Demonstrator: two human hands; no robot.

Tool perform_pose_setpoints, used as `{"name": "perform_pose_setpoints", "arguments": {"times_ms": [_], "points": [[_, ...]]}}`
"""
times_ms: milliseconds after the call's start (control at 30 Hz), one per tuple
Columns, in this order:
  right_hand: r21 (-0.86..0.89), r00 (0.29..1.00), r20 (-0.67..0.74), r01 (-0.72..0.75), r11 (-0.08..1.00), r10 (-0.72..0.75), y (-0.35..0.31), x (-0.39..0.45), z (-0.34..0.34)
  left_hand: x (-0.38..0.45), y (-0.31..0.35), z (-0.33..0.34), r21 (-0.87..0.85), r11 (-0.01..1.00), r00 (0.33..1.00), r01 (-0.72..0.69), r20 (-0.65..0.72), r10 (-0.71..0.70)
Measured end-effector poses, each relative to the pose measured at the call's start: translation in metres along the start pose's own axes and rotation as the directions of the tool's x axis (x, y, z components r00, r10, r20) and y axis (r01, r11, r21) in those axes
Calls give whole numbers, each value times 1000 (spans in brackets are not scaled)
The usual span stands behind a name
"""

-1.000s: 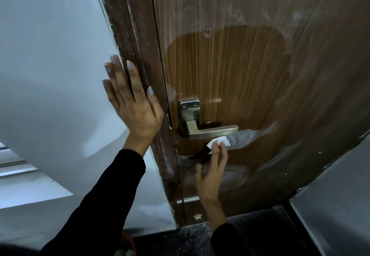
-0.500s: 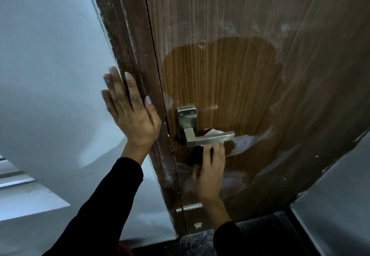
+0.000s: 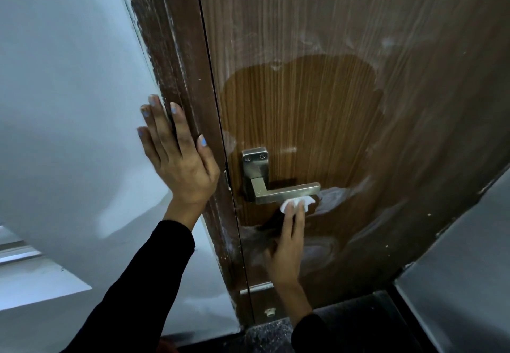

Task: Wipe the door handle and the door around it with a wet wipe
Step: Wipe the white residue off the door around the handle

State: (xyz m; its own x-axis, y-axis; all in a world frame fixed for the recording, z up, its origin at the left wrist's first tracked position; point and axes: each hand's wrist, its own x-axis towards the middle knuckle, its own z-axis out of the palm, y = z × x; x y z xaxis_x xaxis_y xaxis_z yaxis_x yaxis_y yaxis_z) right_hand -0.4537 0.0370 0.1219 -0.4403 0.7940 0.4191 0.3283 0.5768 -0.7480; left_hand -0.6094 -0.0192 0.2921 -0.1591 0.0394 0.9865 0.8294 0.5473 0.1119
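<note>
A brown wood-grain door (image 3: 345,49) fills the middle and right of the view, dusty except for a darker clean patch above the handle. The metal lever handle (image 3: 287,191) sticks out to the right from its square plate (image 3: 255,159). My right hand (image 3: 287,245) presses a white wet wipe (image 3: 296,202) with its fingertips against the door just under the outer end of the lever. My left hand (image 3: 176,157) lies flat, fingers spread, on the dark door frame (image 3: 176,49) and the wall beside it.
A pale grey wall (image 3: 69,90) is on the left, with a white ledge (image 3: 33,283) low down. A small metal stop (image 3: 269,312) sits near the door's base. Dark speckled floor (image 3: 345,325) lies below, and a grey panel (image 3: 469,270) is at the right.
My right hand slid the wipe up behind the lever, then down again and a little to the right under its end. My left hand has stayed put on the frame.
</note>
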Motion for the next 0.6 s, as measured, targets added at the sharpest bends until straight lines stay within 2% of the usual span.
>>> {"name": "perform_pose_setpoints", "arguments": {"times_ms": [100, 133, 200, 267, 333, 433, 533, 600], "points": [[182, 972, -68, -210, 960, 226, 8, 8, -9, 0, 0, -1, 0, 1000, 1000, -6, 8, 6], [212, 962, -99, -229, 950, 254, 8, 14, -12, -1, 0, -1, 0, 1000, 1000, -8, 5, 8], [204, 976, -118, -156, 967, 182, 5, 18, -12, -1, 0, -2, 4, 1000, 1000, -11, 1, 11], [188, 991, -65, -104, 977, 118, 7, 10, -8, -1, 0, -1, 9, 1000, 1000, -6, -2, 6], [230, 983, -44, -163, 960, 178, 14, 4, -11, 0, 1, -2, 9, 1000, 1000, -3, -1, 3], [265, 954, -119, -235, 935, 273, 16, 21, -22, -1, 1, -2, 3, 1000, 1000, -10, 4, 10], [224, 979, -158, -92, 970, 129, 6, 32, -23, -1, 0, -2, 8, 1000, 1000, -17, -6, 17], [215, 988, -110, -81, 973, 106, 8, 24, -20, -2, 0, -1, 3, 1000, 1000, -14, -6, 14]]}}
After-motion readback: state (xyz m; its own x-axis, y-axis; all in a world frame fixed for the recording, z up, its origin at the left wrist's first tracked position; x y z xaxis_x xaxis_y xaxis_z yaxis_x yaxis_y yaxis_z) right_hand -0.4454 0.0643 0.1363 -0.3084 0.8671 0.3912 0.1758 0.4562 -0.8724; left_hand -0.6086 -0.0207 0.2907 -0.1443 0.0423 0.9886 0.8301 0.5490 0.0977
